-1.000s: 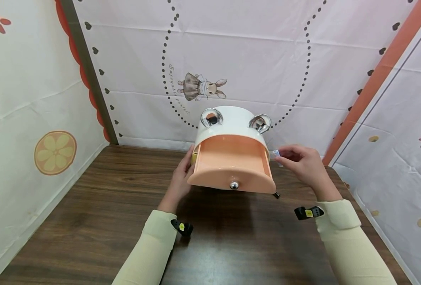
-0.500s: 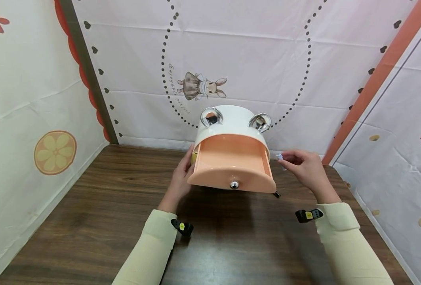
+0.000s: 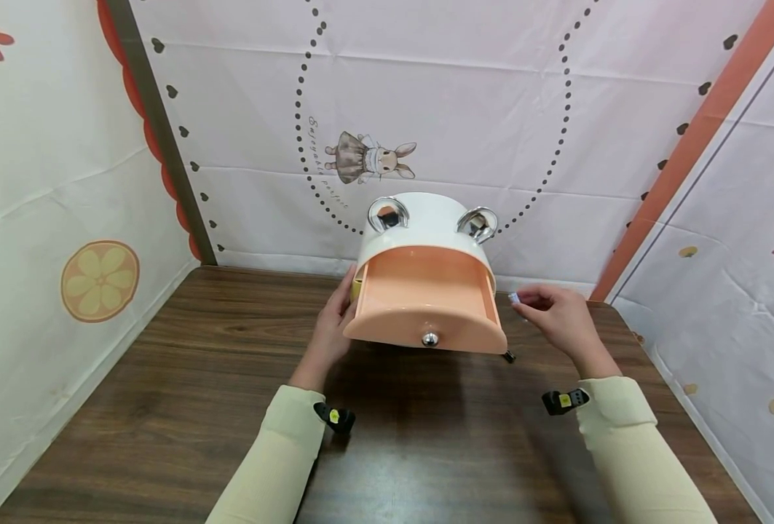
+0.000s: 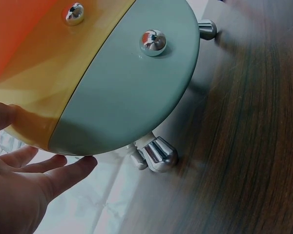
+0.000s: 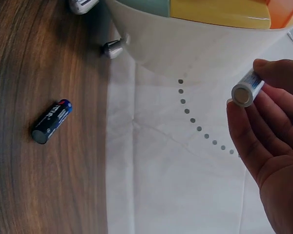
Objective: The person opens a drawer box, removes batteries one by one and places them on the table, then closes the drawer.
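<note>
A rounded white drawer organizer (image 3: 431,216) stands at the table's back, its peach drawer (image 3: 426,327) pulled out. In the left wrist view, a yellow drawer (image 4: 53,73) and a green drawer (image 4: 122,92) sit closed. My left hand (image 3: 332,331) rests against the organizer's left side. Its thumb lies at the yellow drawer's front and its extended fingers touch the curved side. My right hand (image 3: 560,320) is to the right of the organizer, apart from it, pinching a small white battery (image 5: 246,90) between thumb and fingers. A dark battery (image 5: 51,122) lies on the table.
The organizer has round silver ears (image 3: 478,225) and silver feet (image 4: 158,154). Behind the brown wooden table (image 3: 164,407) hangs a printed white cloth (image 3: 452,109), with more cloth on the left and right sides.
My right hand has moved slightly right and down, away from the organizer, with the white battery still pinched. The left hand and the organizer have stayed in place.
</note>
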Demonstrator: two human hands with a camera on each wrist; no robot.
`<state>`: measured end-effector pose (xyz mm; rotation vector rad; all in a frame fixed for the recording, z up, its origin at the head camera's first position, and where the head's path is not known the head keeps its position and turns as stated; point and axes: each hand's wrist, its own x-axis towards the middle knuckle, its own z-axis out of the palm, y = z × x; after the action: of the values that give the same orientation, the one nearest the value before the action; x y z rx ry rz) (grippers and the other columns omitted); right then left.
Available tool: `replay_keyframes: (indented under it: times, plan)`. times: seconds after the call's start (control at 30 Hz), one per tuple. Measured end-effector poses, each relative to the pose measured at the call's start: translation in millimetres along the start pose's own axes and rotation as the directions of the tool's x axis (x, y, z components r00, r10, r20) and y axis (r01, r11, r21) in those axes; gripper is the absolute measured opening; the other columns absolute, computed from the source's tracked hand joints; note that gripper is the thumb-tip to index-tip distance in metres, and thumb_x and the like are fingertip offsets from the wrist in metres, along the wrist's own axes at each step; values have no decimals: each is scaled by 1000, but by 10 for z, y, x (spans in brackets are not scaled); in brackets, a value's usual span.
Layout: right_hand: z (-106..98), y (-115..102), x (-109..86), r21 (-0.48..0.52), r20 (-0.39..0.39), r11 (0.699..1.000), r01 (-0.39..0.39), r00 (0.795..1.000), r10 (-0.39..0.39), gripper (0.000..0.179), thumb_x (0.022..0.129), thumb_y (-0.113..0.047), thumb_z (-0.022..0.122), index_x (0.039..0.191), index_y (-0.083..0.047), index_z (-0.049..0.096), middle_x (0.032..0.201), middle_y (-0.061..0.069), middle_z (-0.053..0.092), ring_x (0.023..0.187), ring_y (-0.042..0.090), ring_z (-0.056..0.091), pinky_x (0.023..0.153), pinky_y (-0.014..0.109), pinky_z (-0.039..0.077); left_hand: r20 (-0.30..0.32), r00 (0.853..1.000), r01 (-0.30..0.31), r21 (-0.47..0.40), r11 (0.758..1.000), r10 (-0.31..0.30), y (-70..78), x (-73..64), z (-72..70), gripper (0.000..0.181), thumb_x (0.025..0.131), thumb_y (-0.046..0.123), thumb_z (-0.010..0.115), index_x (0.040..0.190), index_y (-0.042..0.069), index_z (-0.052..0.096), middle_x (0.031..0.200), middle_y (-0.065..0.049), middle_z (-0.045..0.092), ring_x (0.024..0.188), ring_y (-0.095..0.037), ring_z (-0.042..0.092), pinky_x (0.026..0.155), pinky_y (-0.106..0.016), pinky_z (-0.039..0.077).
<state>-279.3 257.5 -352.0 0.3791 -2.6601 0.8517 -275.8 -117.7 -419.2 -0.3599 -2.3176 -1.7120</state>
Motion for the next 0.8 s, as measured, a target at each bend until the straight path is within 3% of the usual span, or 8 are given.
replay_keyframes:
  times: [0.3, 0.53, 0.8]
  plan:
    - [46, 64, -19, -34, 33, 999, -19, 999, 20, 21, 88, -23, 71, 100, -6, 73, 90, 10, 74, 79, 21, 67, 63, 27, 52, 23, 999, 42, -6, 999, -42, 79, -15, -20, 58, 102, 32, 43, 155, 37, 19, 159, -5, 26, 140, -30, 39, 108, -54, 38]
    - [94, 125, -33, -61, 39, 998, -26, 999, 28, 17, 88, -19, 71, 99, -6, 74, 91, 11, 74, 81, 23, 67, 65, 31, 52, 46, 997, 62, 8, 998, -62, 417, -117, -80, 58, 104, 22, 42, 157, 24, 19, 159, -11, 26, 141, -32, 36, 110, -53, 37]
    - [130, 190, -51, -90, 67, 994, -60, 996, 66, 24, 90, -27, 69, 102, -7, 73, 93, 11, 74, 83, 24, 68, 66, 34, 52, 50, 996, 77, -3, 997, -76, 448, -131, -85, 57, 104, 23, 42, 156, 26, 19, 159, -11, 27, 138, -33, 40, 107, -53, 39]
